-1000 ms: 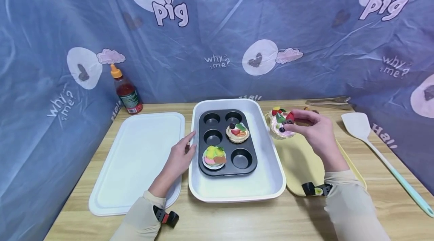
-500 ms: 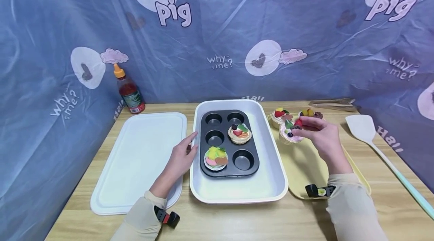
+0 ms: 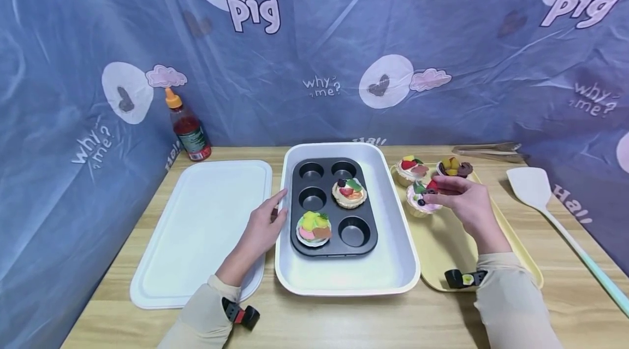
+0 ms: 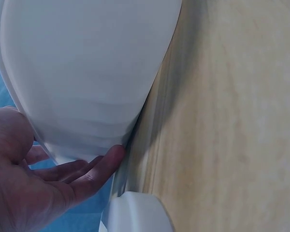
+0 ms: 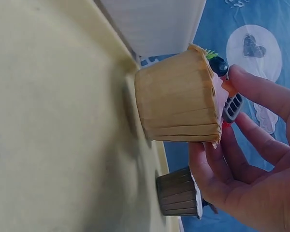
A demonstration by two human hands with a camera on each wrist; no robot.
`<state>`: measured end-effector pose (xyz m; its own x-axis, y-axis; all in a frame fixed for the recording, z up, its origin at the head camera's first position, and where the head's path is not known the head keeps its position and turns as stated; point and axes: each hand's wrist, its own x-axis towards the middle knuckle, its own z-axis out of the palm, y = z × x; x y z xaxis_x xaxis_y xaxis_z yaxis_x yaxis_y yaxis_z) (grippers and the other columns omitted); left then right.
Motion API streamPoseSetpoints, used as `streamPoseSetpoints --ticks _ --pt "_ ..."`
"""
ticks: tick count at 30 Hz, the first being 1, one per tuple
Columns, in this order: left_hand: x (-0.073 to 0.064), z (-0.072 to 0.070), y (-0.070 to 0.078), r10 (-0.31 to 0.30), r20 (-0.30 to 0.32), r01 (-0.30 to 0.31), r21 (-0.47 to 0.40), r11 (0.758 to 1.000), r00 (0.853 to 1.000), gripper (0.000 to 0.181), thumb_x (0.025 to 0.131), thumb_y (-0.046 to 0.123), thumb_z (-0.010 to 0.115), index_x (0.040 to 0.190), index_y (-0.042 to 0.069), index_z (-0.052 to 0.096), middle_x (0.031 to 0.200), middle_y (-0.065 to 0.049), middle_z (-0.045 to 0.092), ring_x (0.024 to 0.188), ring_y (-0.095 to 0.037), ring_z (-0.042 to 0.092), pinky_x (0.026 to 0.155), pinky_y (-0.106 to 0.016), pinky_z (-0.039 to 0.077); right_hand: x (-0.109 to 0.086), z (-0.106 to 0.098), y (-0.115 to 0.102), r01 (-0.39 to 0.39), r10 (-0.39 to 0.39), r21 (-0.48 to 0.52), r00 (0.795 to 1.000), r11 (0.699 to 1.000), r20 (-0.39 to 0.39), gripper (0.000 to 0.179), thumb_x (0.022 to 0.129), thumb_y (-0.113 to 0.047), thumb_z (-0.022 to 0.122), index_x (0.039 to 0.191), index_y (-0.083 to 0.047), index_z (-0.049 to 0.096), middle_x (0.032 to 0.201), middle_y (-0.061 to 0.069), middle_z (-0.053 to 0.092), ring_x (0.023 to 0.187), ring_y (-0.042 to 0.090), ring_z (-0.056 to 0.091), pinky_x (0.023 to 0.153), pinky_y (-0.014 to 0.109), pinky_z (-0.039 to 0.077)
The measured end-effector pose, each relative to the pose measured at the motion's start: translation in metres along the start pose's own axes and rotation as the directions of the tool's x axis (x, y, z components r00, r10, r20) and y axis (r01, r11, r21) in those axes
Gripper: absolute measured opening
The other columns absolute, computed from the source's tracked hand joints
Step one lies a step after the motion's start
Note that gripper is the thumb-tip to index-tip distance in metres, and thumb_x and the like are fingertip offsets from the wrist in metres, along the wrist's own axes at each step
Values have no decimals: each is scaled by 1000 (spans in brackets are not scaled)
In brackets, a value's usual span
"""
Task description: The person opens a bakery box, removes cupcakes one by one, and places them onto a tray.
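Note:
My right hand holds a cupcake with pink cream and berry toppings by its top. In the right wrist view the fingers lie around the topping, and the tan cup is at the yellow tray's surface; I cannot tell whether its base fully rests there. My left hand touches the left side of the white basin, its fingers fairly straight along the outer wall in the left wrist view. Inside the basin lies a dark muffin pan, holding a yellow-topped tart and a fruit tart.
On the yellow tray also stand a strawberry cupcake and a chocolate cupcake. Tongs and a spatula lie to the right. A white board and a sauce bottle are on the left.
My right hand has moved right and toward me with the pink cupcake, away from the strawberry cupcake and down to the tray. The left hand stays at the basin; the head view shifts slightly.

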<state>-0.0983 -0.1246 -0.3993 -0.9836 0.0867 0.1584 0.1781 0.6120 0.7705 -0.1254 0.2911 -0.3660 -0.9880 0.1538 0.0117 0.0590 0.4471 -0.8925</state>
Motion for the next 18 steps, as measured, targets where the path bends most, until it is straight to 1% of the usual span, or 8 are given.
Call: streamPoseSetpoints --ticks 2,9,18 --pt "0 -1 1 1 0 -1 1 1000 1000 48 100 8 57 147 5 51 127 -22 65 96 -27 67 90 -46 55 1 2 2 -6 7 -22 1000 1000 5 65 77 -15 88 131 8 61 83 -34 63 81 -12 60 72 9 48" --pt "-1 -1 2 -22 17 22 -19 1000 1000 49 100 10 57 149 6 49 132 -21 63 99 -28 66 92 -46 54 4 7 6 -14 15 -45 999 999 35 66 76 -14 88 132 8 60 84 -31 64 81 -11 59 70 11 49" --pt "1 -1 1 -23 8 23 -17 1000 1000 50 100 10 58 149 6 49 128 -20 64 97 -27 67 91 -44 54 7 6 6 -25 26 -28 999 999 40 63 76 -13 88 129 8 61 81 -31 63 79 -10 60 69 12 50"
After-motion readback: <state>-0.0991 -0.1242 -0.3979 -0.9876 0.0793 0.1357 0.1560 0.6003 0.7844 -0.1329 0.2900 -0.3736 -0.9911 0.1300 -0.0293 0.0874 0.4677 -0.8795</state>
